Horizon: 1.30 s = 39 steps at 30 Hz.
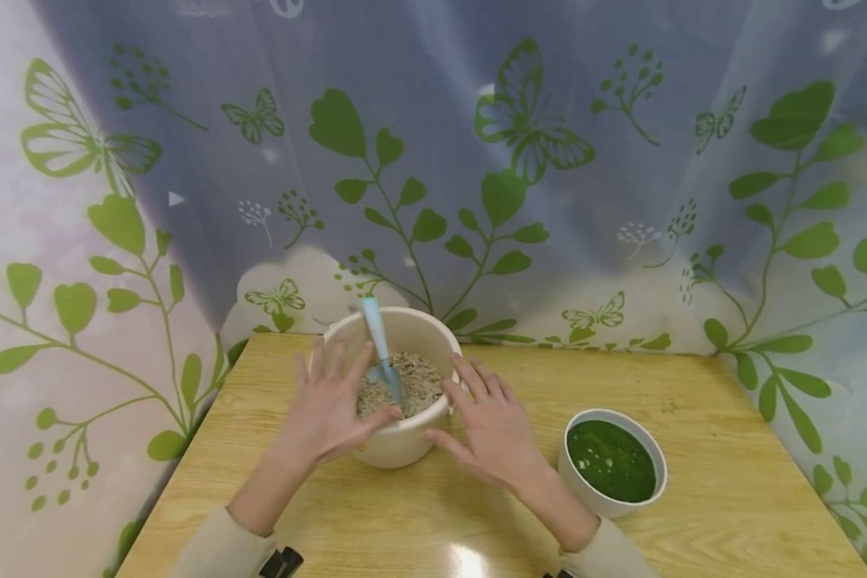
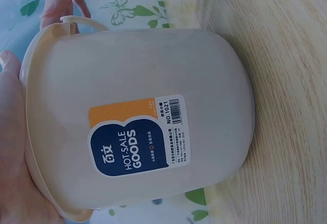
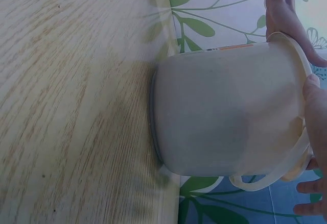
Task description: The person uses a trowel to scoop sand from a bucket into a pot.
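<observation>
A cream bucket point(image 1: 397, 449) stands upright on the table, holding grainy beige material point(image 1: 421, 384) with a light blue trowel point(image 1: 377, 333) stuck in it, its handle leaning on the far rim. My left hand point(image 1: 327, 405) lies with spread, straight fingers over the bucket's left rim, thumb at the front rim. On the right side, my right hand point(image 1: 493, 425) rests at the rim, fingers extended. The left wrist view shows the bucket's label point(image 2: 138, 140) and my left hand point(image 2: 18, 152) along the rim; in the right wrist view my right hand point(image 3: 318, 117) touches the rim near the handle point(image 3: 271, 178).
A white bowl point(image 1: 614, 507) filled with dark green contents point(image 1: 610, 461) stands on the wooden table point(image 1: 722, 514), right of my right forearm. Behind the table hangs a curtain point(image 1: 433, 160) printed with leaves and butterflies, close to the bucket's far side.
</observation>
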{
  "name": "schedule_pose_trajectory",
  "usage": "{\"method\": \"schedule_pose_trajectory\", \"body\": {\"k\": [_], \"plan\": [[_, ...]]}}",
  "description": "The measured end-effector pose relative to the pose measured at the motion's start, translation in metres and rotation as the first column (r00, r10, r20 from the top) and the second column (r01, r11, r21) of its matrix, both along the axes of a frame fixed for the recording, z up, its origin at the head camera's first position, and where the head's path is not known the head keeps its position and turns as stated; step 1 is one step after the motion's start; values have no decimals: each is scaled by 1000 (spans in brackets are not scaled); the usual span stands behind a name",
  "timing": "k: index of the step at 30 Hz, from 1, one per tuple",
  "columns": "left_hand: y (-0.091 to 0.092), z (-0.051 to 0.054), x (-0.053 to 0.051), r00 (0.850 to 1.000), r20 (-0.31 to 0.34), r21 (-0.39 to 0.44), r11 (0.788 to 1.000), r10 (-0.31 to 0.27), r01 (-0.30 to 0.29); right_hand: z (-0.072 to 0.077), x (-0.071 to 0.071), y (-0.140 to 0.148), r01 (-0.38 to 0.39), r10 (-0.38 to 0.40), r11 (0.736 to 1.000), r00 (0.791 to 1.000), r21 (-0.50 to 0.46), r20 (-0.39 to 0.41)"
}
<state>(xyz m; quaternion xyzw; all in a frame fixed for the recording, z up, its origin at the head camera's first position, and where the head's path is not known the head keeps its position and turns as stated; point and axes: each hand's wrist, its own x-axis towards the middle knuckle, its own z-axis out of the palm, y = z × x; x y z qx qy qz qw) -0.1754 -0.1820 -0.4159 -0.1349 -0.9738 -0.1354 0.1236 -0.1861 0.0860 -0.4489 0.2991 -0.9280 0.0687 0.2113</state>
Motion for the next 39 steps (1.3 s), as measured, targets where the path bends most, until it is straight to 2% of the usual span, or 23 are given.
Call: {"method": "schedule_pose_trajectory", "body": {"k": [10,21,29,34,39], "plan": [[11,1,-5,1000,4,11,1000,-13,13,-1,2,9,16,-16,1000,1000,-19,3],[22,0,-9,999,-4,20,999,-34,34,0,5,21,35,-34,999,999,22,-11],[32,3,-13,999,12,27,999,-48,47,1,7,29,61,-61,998,997,6,39],[38,1,-18,998,9,21,998,-59,58,1,9,33,89,-89,996,994,-1,71],[45,2,-22,998,14,21,998,-64,63,2,9,37,104,-104,995,992,1,71]]}}
